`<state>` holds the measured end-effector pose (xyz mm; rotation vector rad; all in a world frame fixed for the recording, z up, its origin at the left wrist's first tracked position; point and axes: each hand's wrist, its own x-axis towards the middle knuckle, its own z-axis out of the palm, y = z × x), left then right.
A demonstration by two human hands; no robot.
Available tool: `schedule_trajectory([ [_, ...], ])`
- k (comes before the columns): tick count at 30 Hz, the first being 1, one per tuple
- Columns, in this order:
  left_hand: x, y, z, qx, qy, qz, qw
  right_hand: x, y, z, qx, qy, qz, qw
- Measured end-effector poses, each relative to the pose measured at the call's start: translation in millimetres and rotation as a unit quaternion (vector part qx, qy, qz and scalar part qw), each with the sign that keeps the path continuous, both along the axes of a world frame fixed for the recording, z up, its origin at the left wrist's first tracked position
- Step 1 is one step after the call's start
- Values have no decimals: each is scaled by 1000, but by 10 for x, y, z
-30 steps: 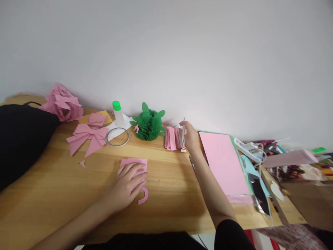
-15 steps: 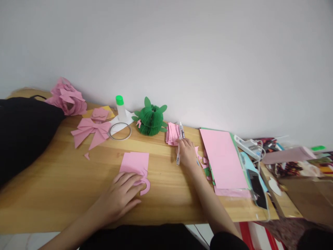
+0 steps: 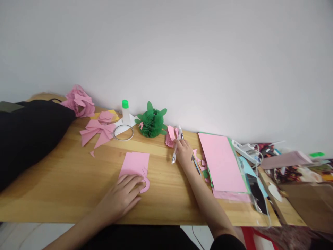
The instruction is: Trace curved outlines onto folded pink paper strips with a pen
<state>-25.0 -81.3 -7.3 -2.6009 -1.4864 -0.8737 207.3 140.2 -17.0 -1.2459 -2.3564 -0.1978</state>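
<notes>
Plain pale grey wall (image 3: 166,62); light wooden table (image 3: 65,184); whitish floor (image 3: 31,234) below.

Partly hidden black-and-white label (image 3: 181,135) on tube (image 3: 180,128), only "70" legible.

Matt pink paper (image 3: 135,162) is laid on smooth, grained wood (image 3: 78,184); the green ornament (image 3: 153,123) is formed of pleated paper, the pen (image 3: 174,156) of clear plastic.

Ring (image 3: 124,132) before glue stick (image 3: 125,111) (leftward)
</notes>
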Motion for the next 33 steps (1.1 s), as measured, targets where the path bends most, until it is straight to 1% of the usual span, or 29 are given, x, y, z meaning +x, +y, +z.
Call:
schedule_trajectory([
  [4, 55, -18, -31, 21, 15, 27, 999, -35, -65, 70, -40, 26, 18, 999],
  [7, 100, -61, -36, 16, 22, 34, 999, -46, -226, 128, -76, 50, 33, 995],
  [9, 140, -109, -26, -1, 29, 29, 999, -78, -405, 156, -108, 60, 62, 990],
  [11, 185, -170, -17, -14, 30, 18, 999, -134, -638, 174, -145, 64, 102, 982],
  [15, 227, -284, -43, -4, 26, -20, 999, -254, -1140, 196, -199, 63, 180, 961],
  [16, 214, -304, -59, 0, 28, -13, 1000, -268, -1244, 199, -206, 62, 200, 956],
  [17, 190, -319, -78, -1, 32, 8, 999, -272, -1331, 201, -210, 59, 222, 950],
  [20, 72, -355, -145, -24, 41, 116, 992, -218, -1491, 191, -212, 25, 280, 936],
  [21, 30, -369, -170, -31, 42, 134, 990, -182, -1516, 180, -208, 8, 289, 934],
  [24, -71, -440, -248, -31, 47, 125, 991, -50, -1535, 118, -185, -41, 292, 938],
  [27, -121, -536, -301, -8, 49, 112, 992, 66, -1520, 35, -159, -56, 274, 947],
  [30, -152, -630, -303, 29, 33, 95, 994, 122, -1510, -23, -160, -42, 247, 955],
  [33, -181, -725, -260, 57, 33, 74, 995, 127, -1530, -22, -169, -5, 224, 960],
])
